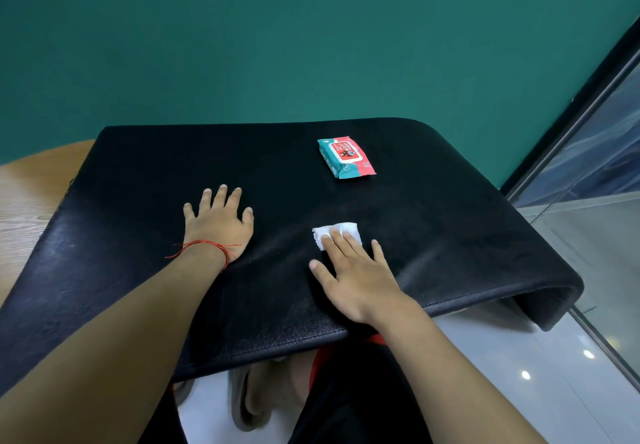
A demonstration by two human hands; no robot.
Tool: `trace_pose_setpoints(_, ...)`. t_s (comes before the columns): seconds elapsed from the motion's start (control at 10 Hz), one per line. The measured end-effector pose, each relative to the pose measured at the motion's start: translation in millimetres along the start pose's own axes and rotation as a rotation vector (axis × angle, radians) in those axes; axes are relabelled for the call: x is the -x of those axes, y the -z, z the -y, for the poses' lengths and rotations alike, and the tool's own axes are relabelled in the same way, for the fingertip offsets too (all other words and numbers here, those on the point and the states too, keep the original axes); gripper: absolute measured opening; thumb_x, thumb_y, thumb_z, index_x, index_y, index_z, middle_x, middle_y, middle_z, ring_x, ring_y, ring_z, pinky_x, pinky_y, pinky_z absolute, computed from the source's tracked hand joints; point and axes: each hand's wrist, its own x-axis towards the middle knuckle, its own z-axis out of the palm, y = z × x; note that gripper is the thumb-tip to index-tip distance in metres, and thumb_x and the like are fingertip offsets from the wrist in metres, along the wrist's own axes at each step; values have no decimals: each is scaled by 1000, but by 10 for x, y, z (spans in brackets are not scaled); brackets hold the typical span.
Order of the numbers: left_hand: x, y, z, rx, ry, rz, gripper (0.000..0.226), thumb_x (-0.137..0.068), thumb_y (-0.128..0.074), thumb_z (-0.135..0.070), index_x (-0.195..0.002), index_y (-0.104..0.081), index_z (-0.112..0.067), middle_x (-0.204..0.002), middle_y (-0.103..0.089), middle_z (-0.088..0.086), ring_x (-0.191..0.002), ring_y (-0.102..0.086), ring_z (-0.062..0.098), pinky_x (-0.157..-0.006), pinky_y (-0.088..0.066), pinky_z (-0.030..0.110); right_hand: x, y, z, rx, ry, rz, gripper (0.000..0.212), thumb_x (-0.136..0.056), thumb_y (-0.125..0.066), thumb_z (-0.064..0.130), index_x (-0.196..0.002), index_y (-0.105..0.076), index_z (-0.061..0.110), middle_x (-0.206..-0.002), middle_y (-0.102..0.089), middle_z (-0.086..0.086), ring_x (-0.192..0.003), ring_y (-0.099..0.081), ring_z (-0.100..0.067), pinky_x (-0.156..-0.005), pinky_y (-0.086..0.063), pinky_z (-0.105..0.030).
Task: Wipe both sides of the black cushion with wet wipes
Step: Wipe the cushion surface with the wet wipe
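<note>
Black leather-look cushion (pixel 138 235), large flat pad, lies across a light wood-grain table (pixel 24 194), its right end drooping over the table edge toward the pale glossy floor (pixel 502 357). Left hand (pixel 218 225) rests flat on the cushion near its middle, fingers straight and spread, palm down, holding nothing; red string bracelet (pixel 207 246) on that wrist. Right hand (pixel 356 270) lies flat on the cushion to the right of the left hand, nearer the front edge, fingers straight and pressing on a white crumpled wet wipe (pixel 341 232). Wipe sits under the fingertips (pixel 346 235), touching the cushion surface, part of it showing past the fingers. The hands are apart, both on top of the cushion. Teal and red soft pack of wet wipes (pixel 346 157) lies on the cushion further back, beyond the right hand, well apart from both hands, lid flap looks closed. Green wall (pixel 311 45) behind. Glass panel with dark frame (pixel 588 124) at right.
</note>
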Motion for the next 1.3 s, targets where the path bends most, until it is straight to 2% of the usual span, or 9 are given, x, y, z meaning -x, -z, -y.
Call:
trace_pose_setpoints(0.3, -3, 0, 0, -1, -5, 5, 66, -105, -15, -59, -166, -17, -34, -175, -10, -4, -162, -4, 26, -127, -7, 60, 1031, -228, -210, 40, 68, -58, 78, -104, -6, 72, -170, 3, 32, -175, 14, 20, -154, 26, 6, -131, 10, -45)
trace_pose_setpoints(0.4, -2, 5, -3, -4, -4, 12, 66, -105, -15, -58, -166, -17, -34, -175, -10, -4, -162, -4, 26, -127, -7, 60, 1236, -269, -229, 62, 58, -70, 85, -98, 8, 76, -170, 2, 32, -175, 11, 20, -155, 25, 5, -130, 10, -47)
trace_pose_setpoints(0.5, -5, 9, -2, -2, -4, 16, 67, -105, -15, -59, -166, -17, -34, -175, -10, -4, -162, -4, 26, -127, -7, 60, 1361, -296, -225, 89, 25, -62, 86, -94, 12, 77, -169, 8, 35, -173, 19, 22, -153, 29, 5, -129, 13, -46)
trace_pose_setpoints(0.6, 2, 15, 0, -3, 0, 20, 66, -105, -16, -59, -166, -16, -33, -175, -10, -4, -162, -3, 26, -127, -6, 60, 1413, -304, -231, 71, -8, -86, 83, -97, 9, 77, -169, 2, 37, -173, 13, 22, -155, 24, 5, -129, 12, -46)
trace_pose_setpoints(0.7, 1, 20, -8, -5, 1, 22, 66, -105, -16, -58, -166, -17, -34, -175, -10, -4, -162, -3, 26, -127, -6, 60, 1399, -328, -263, 60, -32, -92, 79, -100, 6, 76, -169, 1, 37, -173, 15, 23, -156, 23, 5, -129, 12, -46)
trace_pose_setpoints(0.8, 0, 20, -4, -4, 2, 16, 66, -105, -17, -58, -166, -17, -34, -175, -11, -4, -162, -4, 26, -127, -7, 60, 1329, -273, -307, 42, -40, -80, 84, -95, 12, 78, -169, 6, 39, -171, 22, 26, -153, 27, 6, -129, 14, -45)
trace_pose_setpoints(1.0, 3, 19, 0, 3, -3, 17, 66, -105, -16, -59, -166, -17, -34, -175, -10, -4, -162, -4, 26, -127, -7, 61, 1041, -152, -404, 29, -19, -7, 80, -101, -9, 78, -168, 12, 39, -171, 25, 24, -152, 31, 7, -130, 15, -47)
trace_pose_setpoints(1.3, 11, 17, 7, 12, -6, 3, 66, -105, -17, -58, -166, -19, -33, -175, -12, -4, -162, -5, 25, -127, -8, 60, 524, -56, -440, 20, -28, 42, 85, -100, -14, 79, -169, 9, 35, -172, 21, 22, -154, 27, 4, -129, 17, -48)
